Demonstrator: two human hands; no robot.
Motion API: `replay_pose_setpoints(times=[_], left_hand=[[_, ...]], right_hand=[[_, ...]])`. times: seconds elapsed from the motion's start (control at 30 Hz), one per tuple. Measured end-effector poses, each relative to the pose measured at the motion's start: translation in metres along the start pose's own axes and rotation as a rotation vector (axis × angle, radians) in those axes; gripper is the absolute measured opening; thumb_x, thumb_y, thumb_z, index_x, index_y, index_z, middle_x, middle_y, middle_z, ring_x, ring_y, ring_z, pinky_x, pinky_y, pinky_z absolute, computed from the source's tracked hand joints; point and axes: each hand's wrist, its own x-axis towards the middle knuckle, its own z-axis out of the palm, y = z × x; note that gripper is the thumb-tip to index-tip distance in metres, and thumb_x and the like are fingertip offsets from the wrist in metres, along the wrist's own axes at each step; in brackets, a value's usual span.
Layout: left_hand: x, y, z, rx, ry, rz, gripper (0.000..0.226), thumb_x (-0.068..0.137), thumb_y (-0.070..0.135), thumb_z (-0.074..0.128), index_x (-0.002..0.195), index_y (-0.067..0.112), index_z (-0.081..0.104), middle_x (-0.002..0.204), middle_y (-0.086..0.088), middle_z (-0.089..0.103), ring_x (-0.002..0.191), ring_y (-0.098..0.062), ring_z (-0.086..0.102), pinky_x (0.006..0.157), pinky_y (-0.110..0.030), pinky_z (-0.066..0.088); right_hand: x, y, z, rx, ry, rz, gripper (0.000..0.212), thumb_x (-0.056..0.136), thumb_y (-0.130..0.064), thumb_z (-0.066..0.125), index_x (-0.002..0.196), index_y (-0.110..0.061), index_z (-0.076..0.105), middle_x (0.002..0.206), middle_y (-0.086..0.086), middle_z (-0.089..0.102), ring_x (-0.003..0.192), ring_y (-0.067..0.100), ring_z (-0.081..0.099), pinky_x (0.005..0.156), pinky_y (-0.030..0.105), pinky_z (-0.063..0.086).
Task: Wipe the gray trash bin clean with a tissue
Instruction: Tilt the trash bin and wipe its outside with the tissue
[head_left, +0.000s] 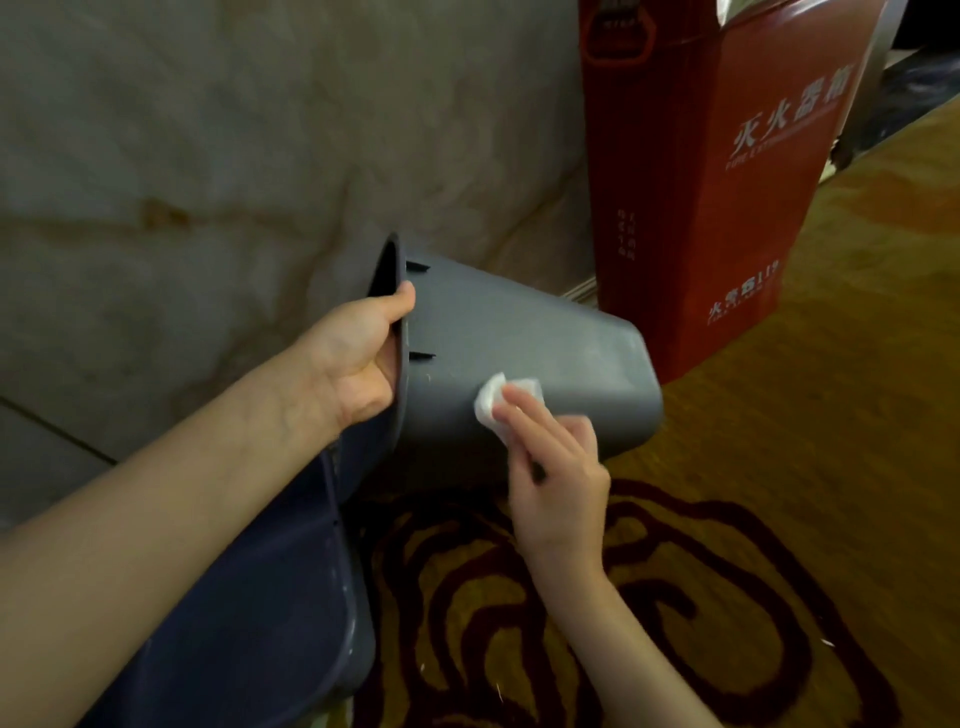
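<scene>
The gray trash bin (524, 343) lies tipped on its side in the middle of the view, its open mouth facing left and its base pointing right. My left hand (358, 353) grips the bin's rim, thumb over the outer edge and fingers inside. A folded white tissue (493, 400) is pressed flat against the bin's side wall under the fingers of my right hand (556, 478). Part of the tissue is hidden by those fingers.
A second dark blue-gray bin (270, 597) sits below my left forearm at the lower left. A tall red fire extinguisher box (727, 182) stands behind the bin on the right. A patterned yellow and dark red carpet (779, 467) covers the floor; a pale marbled wall (208, 156) fills the left.
</scene>
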Motion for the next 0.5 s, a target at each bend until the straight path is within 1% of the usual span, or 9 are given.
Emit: replay_pose_setpoints(times=[0.07, 0.1, 0.17, 0.23, 0.27, 0.3, 0.4, 0.43, 0.5], left_hand=[[-0.002, -0.001, 0.000, -0.014, 0.001, -0.001, 0.030, 0.096, 0.029, 0.039, 0.109, 0.012, 0.060, 0.096, -0.005, 0.068, 0.082, -0.017, 0.066, 0.054, -0.031, 0.055], [-0.003, -0.002, 0.001, -0.027, 0.000, -0.002, 0.031, 0.096, 0.029, 0.039, 0.108, 0.011, 0.060, 0.096, -0.005, 0.068, 0.083, -0.017, 0.066, 0.058, -0.032, 0.054], [-0.006, -0.006, 0.005, -0.056, -0.022, -0.006, 0.031, 0.096, 0.029, 0.038, 0.105, 0.009, 0.061, 0.092, -0.006, 0.070, 0.081, -0.017, 0.067, 0.064, -0.032, 0.054], [-0.008, -0.009, 0.007, -0.081, -0.064, -0.020, 0.032, 0.095, 0.030, 0.039, 0.097, 0.009, 0.063, 0.080, -0.005, 0.074, 0.069, -0.016, 0.071, 0.059, -0.027, 0.058], [-0.009, -0.010, 0.008, -0.081, -0.073, -0.028, 0.033, 0.095, 0.031, 0.039, 0.097, 0.009, 0.063, 0.077, -0.005, 0.075, 0.066, -0.015, 0.072, 0.057, -0.025, 0.058], [-0.010, -0.011, 0.007, -0.076, -0.077, -0.038, 0.034, 0.095, 0.031, 0.039, 0.100, 0.008, 0.063, 0.081, -0.006, 0.075, 0.069, -0.016, 0.072, 0.057, -0.025, 0.059], [-0.012, -0.014, 0.007, -0.045, -0.088, -0.056, 0.039, 0.095, 0.033, 0.039, 0.114, 0.006, 0.060, 0.101, -0.009, 0.070, 0.082, -0.019, 0.068, 0.067, -0.031, 0.057], [-0.012, -0.014, 0.008, -0.036, -0.090, -0.055, 0.039, 0.095, 0.033, 0.040, 0.116, 0.007, 0.059, 0.105, -0.009, 0.069, 0.085, -0.019, 0.068, 0.069, -0.032, 0.056], [-0.012, -0.014, 0.008, -0.025, -0.077, -0.042, 0.039, 0.094, 0.030, 0.041, 0.122, 0.009, 0.057, 0.116, -0.011, 0.067, 0.094, -0.020, 0.066, 0.073, -0.034, 0.054]], right_hand=[[-0.005, -0.002, 0.001, -0.004, 0.055, 0.040, 0.033, 0.080, 0.004, 0.066, 0.109, -0.011, 0.068, 0.112, -0.001, 0.068, 0.088, 0.015, 0.056, 0.071, 0.027, 0.056], [-0.004, -0.007, 0.004, -0.005, 0.082, 0.033, 0.033, 0.079, 0.004, 0.066, 0.109, -0.011, 0.068, 0.111, 0.000, 0.068, 0.089, 0.015, 0.057, 0.072, 0.028, 0.056], [-0.001, -0.023, 0.012, 0.007, 0.098, -0.043, 0.034, 0.079, 0.001, 0.065, 0.110, -0.012, 0.067, 0.111, -0.001, 0.068, 0.092, 0.013, 0.056, 0.079, 0.022, 0.052], [-0.001, -0.038, 0.021, 0.021, 0.090, -0.103, 0.032, 0.079, -0.002, 0.063, 0.109, -0.012, 0.066, 0.111, -0.002, 0.067, 0.096, 0.009, 0.053, 0.086, 0.015, 0.045], [-0.002, -0.041, 0.024, 0.026, 0.079, -0.114, 0.030, 0.079, -0.002, 0.063, 0.108, -0.012, 0.066, 0.111, -0.002, 0.066, 0.098, 0.008, 0.052, 0.088, 0.013, 0.043], [-0.004, -0.041, 0.026, 0.025, 0.062, -0.133, 0.029, 0.079, -0.002, 0.063, 0.107, -0.012, 0.065, 0.111, -0.001, 0.065, 0.099, 0.008, 0.051, 0.088, 0.012, 0.041], [-0.008, -0.021, 0.023, -0.027, 0.042, -0.201, 0.026, 0.081, -0.004, 0.058, 0.105, -0.013, 0.060, 0.111, 0.003, 0.063, 0.096, 0.012, 0.049, 0.086, 0.013, 0.038], [-0.008, -0.011, 0.019, -0.048, 0.064, -0.175, 0.025, 0.081, -0.005, 0.056, 0.105, -0.013, 0.059, 0.111, 0.004, 0.063, 0.094, 0.013, 0.049, 0.085, 0.014, 0.038], [-0.005, 0.013, 0.011, -0.105, 0.126, -0.044, 0.025, 0.080, 0.000, 0.059, 0.103, -0.010, 0.061, 0.108, 0.006, 0.063, 0.094, 0.017, 0.051, 0.083, 0.013, 0.038]])
